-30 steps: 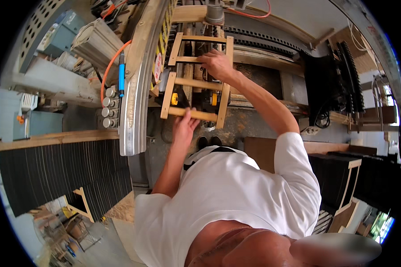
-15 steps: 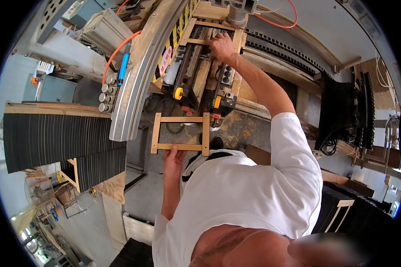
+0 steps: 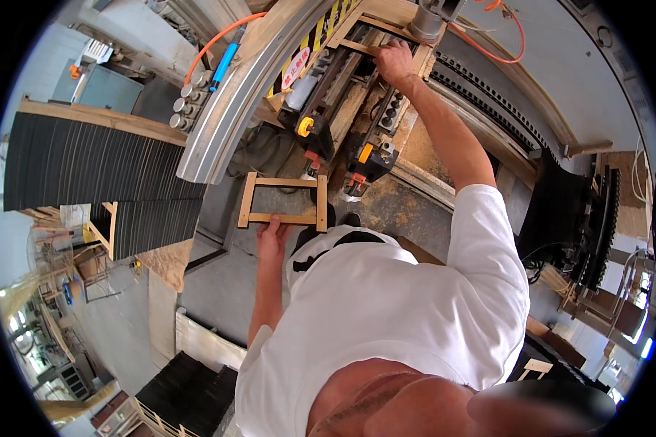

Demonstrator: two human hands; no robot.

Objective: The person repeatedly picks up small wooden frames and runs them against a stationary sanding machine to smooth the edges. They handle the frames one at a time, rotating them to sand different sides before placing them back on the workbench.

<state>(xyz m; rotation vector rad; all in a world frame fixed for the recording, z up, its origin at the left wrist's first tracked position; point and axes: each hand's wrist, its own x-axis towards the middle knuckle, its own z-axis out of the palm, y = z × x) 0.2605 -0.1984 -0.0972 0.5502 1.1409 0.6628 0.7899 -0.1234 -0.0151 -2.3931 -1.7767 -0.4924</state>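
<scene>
My left hand (image 3: 272,239) grips a small rectangular wooden frame (image 3: 321,205) by the middle of its near rail. This frame has two uprights and two crossbars with an open middle, and hangs level in front of my body. Stretched far forward, my right hand (image 3: 396,63) is closed at the right end of the near rail of a second wooden frame (image 3: 357,47). That frame lies on the machine bed, partly covered by my hand; the fingertips are hard to make out. Below it run the machine's dark rails (image 3: 328,91), with a yellow knob (image 3: 305,127) at the near end.
A silver metal beam (image 3: 226,109) stands left of the machine, carrying a blue tube-shaped tool (image 3: 224,67). Further left is a long row of black-edged pieces (image 3: 87,164). A metal cylinder (image 3: 426,25) stands beyond my right hand. Sawdust lies on the floor (image 3: 386,200).
The view has turned a little, so the machine appears further right. My left hand's frame sits farther left of the machine. My right hand stays at the frame on the bed.
</scene>
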